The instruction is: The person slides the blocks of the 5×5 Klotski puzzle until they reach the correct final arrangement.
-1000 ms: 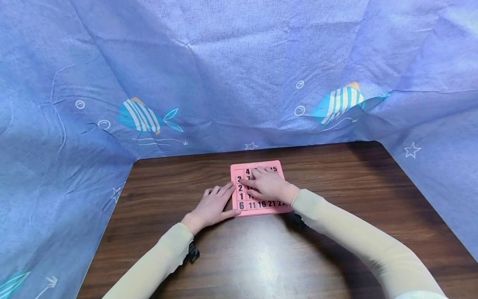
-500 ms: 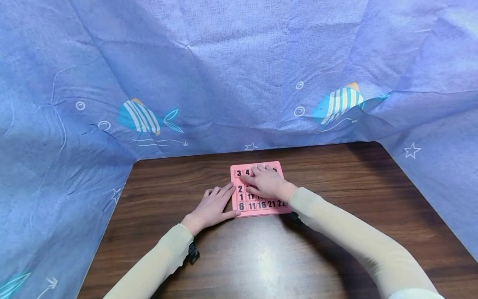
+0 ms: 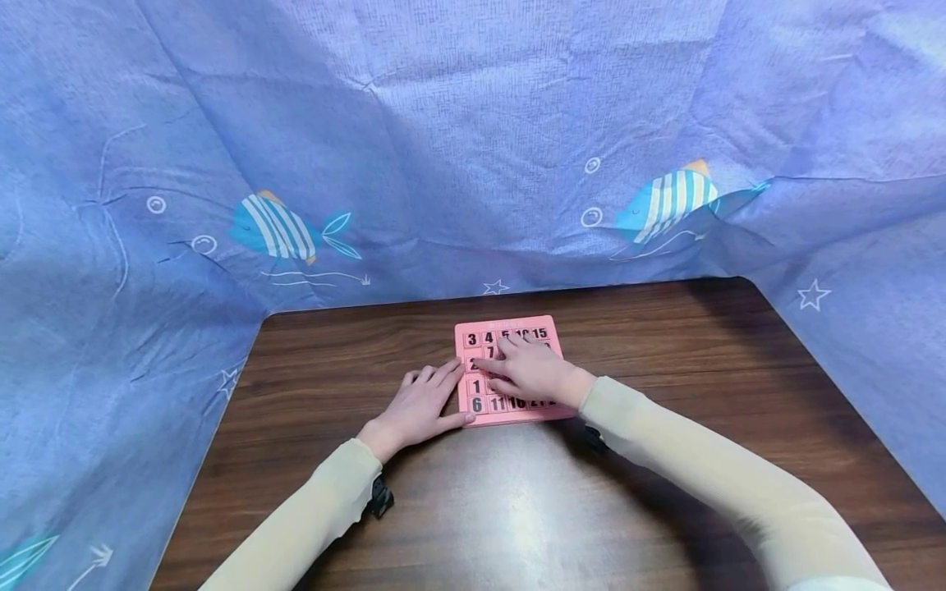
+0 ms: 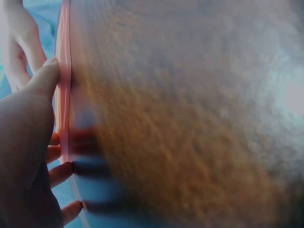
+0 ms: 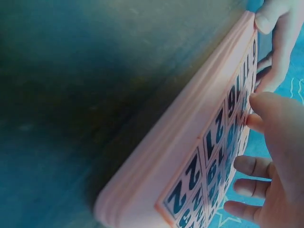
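Note:
A pink number slide puzzle (image 3: pixel 510 417) lies flat on the brown table, its tiles printed with black numbers. My left hand (image 3: pixel 414 410) rests along its left side, thumb at the near left corner and fingers stretched to the left edge. In the left wrist view the thumb (image 4: pixel 46 78) touches the pink rim. Over the board, my right hand (image 3: pixel 535 369) reaches in from the right with its index fingertip on the tile marked 2 (image 3: pixel 473 364). The hand covers much of the middle tiles. The right wrist view shows the near row, with tile 22 (image 5: pixel 184 183) closest.
The wooden table (image 3: pixel 332 361) extends around the puzzle on all sides. Behind it hangs a blue cloth (image 3: pixel 473 164) with printed fish, which also runs along the left and right sides. Each wrist carries a small black device, one of them the left wrist camera (image 3: pixel 380 497).
Tile 3 has moved up into the far left corner. After that, tile 2 has shifted up under the right index finger. The left hand has stayed in place.

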`<action>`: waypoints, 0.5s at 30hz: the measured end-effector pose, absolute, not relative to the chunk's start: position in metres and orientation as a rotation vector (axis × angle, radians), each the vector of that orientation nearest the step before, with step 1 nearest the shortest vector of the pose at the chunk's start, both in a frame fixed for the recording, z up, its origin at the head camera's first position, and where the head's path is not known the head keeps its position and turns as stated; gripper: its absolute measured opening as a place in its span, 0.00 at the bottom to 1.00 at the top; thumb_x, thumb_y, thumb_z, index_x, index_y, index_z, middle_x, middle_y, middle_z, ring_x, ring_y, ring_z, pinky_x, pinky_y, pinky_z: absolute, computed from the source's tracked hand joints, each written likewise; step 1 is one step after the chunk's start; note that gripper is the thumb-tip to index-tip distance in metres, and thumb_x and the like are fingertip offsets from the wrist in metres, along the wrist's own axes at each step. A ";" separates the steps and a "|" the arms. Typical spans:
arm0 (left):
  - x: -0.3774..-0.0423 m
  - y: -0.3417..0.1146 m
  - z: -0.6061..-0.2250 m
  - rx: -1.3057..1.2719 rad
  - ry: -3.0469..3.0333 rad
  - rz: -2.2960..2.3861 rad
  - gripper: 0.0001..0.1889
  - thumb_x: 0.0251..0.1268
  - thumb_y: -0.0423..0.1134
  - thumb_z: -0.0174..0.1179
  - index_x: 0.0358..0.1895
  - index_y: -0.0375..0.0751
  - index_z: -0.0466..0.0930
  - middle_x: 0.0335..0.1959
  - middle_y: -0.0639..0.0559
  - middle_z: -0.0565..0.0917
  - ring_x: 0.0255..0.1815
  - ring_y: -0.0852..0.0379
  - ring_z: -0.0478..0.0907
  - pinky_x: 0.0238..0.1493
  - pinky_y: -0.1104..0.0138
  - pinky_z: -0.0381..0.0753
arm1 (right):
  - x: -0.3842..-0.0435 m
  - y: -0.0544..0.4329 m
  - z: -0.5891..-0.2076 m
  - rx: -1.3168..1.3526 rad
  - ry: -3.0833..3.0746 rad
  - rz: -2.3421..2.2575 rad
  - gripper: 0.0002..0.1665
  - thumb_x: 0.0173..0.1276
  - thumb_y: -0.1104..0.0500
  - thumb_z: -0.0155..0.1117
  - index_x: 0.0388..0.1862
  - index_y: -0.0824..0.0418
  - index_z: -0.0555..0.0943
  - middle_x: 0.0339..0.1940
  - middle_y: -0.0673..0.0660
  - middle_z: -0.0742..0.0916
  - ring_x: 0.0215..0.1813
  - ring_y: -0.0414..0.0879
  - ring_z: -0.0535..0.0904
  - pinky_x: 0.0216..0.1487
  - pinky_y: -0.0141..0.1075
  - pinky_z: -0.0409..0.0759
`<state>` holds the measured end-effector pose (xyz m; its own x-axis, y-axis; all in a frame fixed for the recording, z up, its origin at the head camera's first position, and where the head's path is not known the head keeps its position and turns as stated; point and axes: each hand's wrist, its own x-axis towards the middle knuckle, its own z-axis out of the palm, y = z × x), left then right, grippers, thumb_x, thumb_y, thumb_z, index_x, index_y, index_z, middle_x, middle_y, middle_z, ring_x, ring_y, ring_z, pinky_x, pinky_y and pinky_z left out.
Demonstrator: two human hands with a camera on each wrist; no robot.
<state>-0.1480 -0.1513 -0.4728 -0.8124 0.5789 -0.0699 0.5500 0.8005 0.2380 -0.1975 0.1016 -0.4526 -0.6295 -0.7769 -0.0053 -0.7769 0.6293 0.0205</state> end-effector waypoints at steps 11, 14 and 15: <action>-0.148 -0.150 -0.474 0.883 2.843 0.299 0.46 0.73 0.68 0.55 0.83 0.40 0.58 0.84 0.44 0.59 0.74 0.41 0.66 0.68 0.43 0.63 | -0.196 0.097 -0.450 1.323 -2.830 -0.050 0.29 0.81 0.41 0.55 0.76 0.46 0.76 0.51 0.62 0.82 0.57 0.58 0.78 0.65 0.58 0.74; -0.147 -0.151 -0.472 0.877 2.840 0.299 0.47 0.73 0.68 0.55 0.83 0.40 0.57 0.84 0.44 0.59 0.74 0.41 0.65 0.68 0.43 0.63 | -0.186 0.100 -0.449 1.405 -2.778 -0.024 0.28 0.81 0.41 0.55 0.74 0.45 0.78 0.52 0.60 0.82 0.57 0.56 0.78 0.62 0.56 0.75; -0.148 -0.151 -0.471 0.876 2.840 0.304 0.47 0.73 0.68 0.55 0.83 0.40 0.58 0.84 0.44 0.59 0.74 0.41 0.65 0.68 0.43 0.63 | -0.182 0.101 -0.448 1.429 -2.762 -0.011 0.27 0.80 0.41 0.56 0.73 0.45 0.79 0.51 0.59 0.82 0.56 0.55 0.78 0.61 0.55 0.76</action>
